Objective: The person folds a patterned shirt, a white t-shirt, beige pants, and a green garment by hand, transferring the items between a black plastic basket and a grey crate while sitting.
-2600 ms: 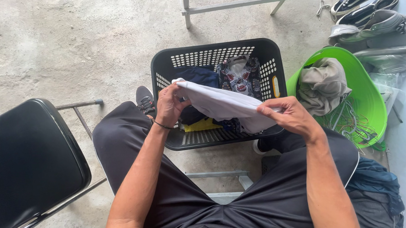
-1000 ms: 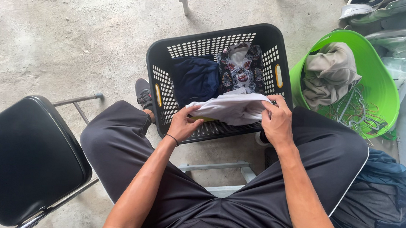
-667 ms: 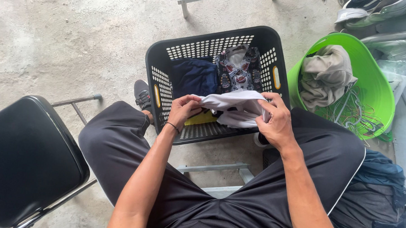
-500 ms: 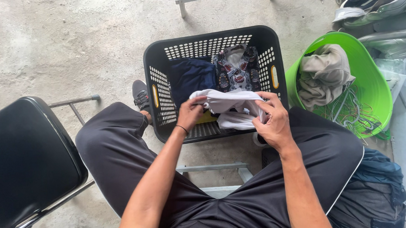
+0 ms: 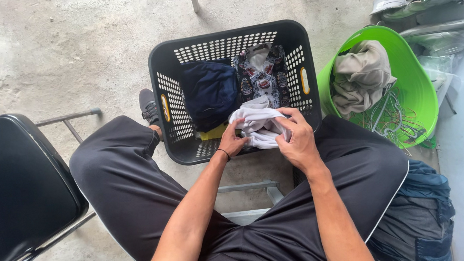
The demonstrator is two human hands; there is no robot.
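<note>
1. Folding chair (image 5: 26, 189), black and padded, stands at the left edge of the concrete floor (image 5: 59, 54); its far side is cut off by the frame.
2. Laundry basket (image 5: 161, 79), black and perforated, sits between the person's knees, within easy reach of both arms. A navy garment (image 5: 210, 92) lies toward its left wall and a patterned shirt (image 5: 261, 73) toward the far right corner; something yellow peeks out beneath, too covered to identify.
3. Green tub (image 5: 418, 83) stands just beside the basket's right wall, holding a grey-beige garment (image 5: 361, 74) over a tangle of wire hangers.
4. White garment (image 5: 255, 125) is bunched over the basket's near edge, apparently gathered small.
5. Right hand (image 5: 296, 141) is closed on the cloth's right side.
6. Left hand (image 5: 232, 141) pinches its left side; the fingertips are buried in folds.
</note>
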